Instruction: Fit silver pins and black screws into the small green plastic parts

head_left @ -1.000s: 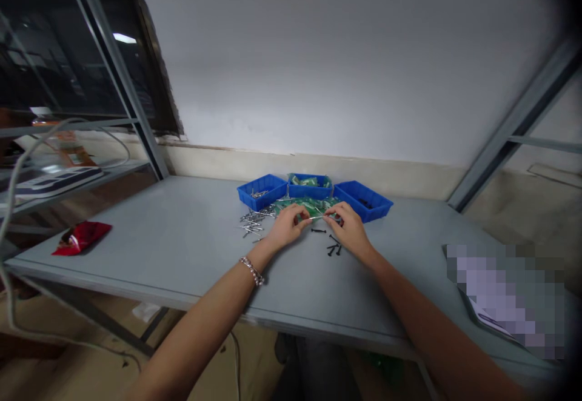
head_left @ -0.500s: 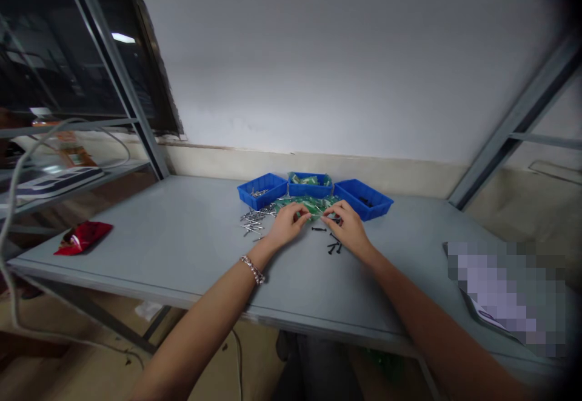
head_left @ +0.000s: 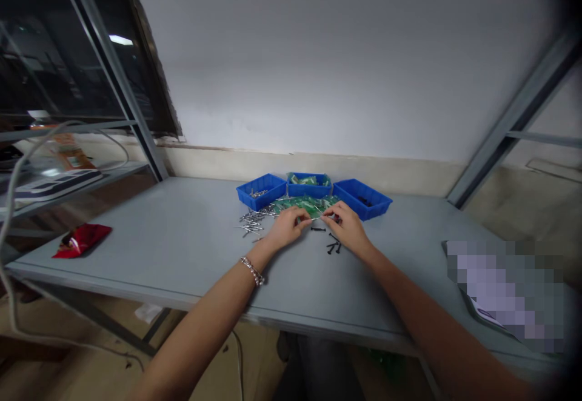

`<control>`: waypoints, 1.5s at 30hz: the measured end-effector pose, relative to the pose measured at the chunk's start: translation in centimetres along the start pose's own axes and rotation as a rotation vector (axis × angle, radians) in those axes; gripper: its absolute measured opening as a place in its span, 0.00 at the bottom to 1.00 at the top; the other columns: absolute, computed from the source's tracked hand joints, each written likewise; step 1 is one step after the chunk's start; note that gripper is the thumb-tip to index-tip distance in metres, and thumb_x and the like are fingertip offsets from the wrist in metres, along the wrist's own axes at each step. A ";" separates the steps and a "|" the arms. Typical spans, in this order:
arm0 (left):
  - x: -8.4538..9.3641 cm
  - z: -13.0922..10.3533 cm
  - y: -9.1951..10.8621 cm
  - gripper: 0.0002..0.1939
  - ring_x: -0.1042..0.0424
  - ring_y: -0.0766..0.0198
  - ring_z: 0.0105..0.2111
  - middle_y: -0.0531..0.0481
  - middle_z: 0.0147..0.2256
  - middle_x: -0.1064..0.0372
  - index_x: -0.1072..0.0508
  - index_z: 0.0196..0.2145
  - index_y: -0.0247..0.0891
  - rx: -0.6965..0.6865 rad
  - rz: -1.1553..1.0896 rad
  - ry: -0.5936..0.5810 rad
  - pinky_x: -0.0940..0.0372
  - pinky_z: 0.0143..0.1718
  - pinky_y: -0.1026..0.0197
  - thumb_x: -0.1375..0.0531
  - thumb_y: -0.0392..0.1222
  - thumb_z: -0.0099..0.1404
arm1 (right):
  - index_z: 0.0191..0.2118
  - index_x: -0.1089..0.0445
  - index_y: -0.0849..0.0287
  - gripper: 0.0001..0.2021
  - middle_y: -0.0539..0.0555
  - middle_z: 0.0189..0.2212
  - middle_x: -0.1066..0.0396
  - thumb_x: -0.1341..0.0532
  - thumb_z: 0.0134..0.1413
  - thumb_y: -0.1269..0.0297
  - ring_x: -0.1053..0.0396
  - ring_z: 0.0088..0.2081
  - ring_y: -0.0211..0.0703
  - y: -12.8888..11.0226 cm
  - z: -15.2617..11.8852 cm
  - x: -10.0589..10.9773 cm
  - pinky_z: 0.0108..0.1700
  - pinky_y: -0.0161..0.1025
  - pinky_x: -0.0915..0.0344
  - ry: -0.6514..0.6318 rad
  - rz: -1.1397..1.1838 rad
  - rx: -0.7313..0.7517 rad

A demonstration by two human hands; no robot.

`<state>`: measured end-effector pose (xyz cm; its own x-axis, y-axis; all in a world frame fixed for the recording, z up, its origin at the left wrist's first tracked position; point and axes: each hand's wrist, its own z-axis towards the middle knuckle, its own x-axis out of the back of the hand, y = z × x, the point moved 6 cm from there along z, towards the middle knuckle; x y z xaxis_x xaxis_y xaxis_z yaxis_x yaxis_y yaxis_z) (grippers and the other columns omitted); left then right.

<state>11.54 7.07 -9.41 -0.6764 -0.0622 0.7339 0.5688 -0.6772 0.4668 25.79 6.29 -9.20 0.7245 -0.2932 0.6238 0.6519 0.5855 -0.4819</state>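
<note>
Left hand (head_left: 285, 229): fingers curled, fingertips pinched narrow at the left end of a thin, pale piece held across the gap to the other hand; too small to tell what the piece is. Beaded bracelet (head_left: 252, 270) on the left wrist.

Right hand (head_left: 348, 228): fingers likewise drawn together at the right end of the same piece. Both hands sit low over the desk (head_left: 182, 249), close together, fingertips nearly meeting.

Directly below the gap between the hands: one black screw (head_left: 318, 229) lying flat on the desk. A few more black screws (head_left: 333, 247) lie loose just in front of the right hand.

Left of the left hand: a scatter of silver nails (head_left: 252, 223), spread on the desk up to the left bin.

Just behind the hands: a heap of small green packets (head_left: 309, 205) on the desk, spilling forward from the bins.

Behind that, three blue plastic bins in a row near the wall. Left bin (head_left: 260, 190) holds a few silver pieces. Middle bin (head_left: 310, 185) holds green packets. Right bin (head_left: 362, 198) holds something dark; cannot tell what.

Far left desk edge: red foil packet (head_left: 82, 238), well apart from the hands. Right edge: a blurred-out flat item.
</note>
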 end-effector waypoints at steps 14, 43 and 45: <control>-0.1 0.1 -0.5 0.06 0.38 0.68 0.25 0.50 0.28 0.33 0.30 0.30 0.34 0.027 0.008 0.018 0.43 0.30 0.65 0.44 0.40 0.60 | 0.27 0.33 0.59 0.03 0.51 0.26 0.37 0.42 0.49 0.68 0.38 0.28 0.38 0.3 -0.1 -0.4 0.32 0.37 0.40 -0.053 -0.031 0.010; -0.1 0.1 -0.4 0.14 0.43 0.69 0.23 0.53 0.22 0.39 0.33 0.25 0.34 0.079 -0.082 -0.003 0.48 0.26 0.66 0.51 0.42 0.64 | 0.28 0.32 0.58 0.06 0.51 0.26 0.39 0.45 0.52 0.65 0.39 0.26 0.38 -0.3 -0.1 -0.3 0.31 0.36 0.40 -0.071 -0.005 0.025; 0.1 0.1 -0.4 0.14 0.43 0.68 0.23 0.53 0.22 0.39 0.33 0.25 0.34 0.080 -0.067 0.005 0.47 0.26 0.66 0.51 0.42 0.64 | 0.28 0.32 0.57 0.06 0.51 0.25 0.39 0.45 0.52 0.65 0.38 0.27 0.38 -0.2 -0.2 -0.6 0.31 0.36 0.40 -0.092 -0.023 0.031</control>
<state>11.33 7.40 -9.49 -0.7165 -0.0229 0.6972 0.5576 -0.6193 0.5527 25.29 6.20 -9.56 0.6846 -0.2374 0.6892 0.6602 0.6028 -0.4481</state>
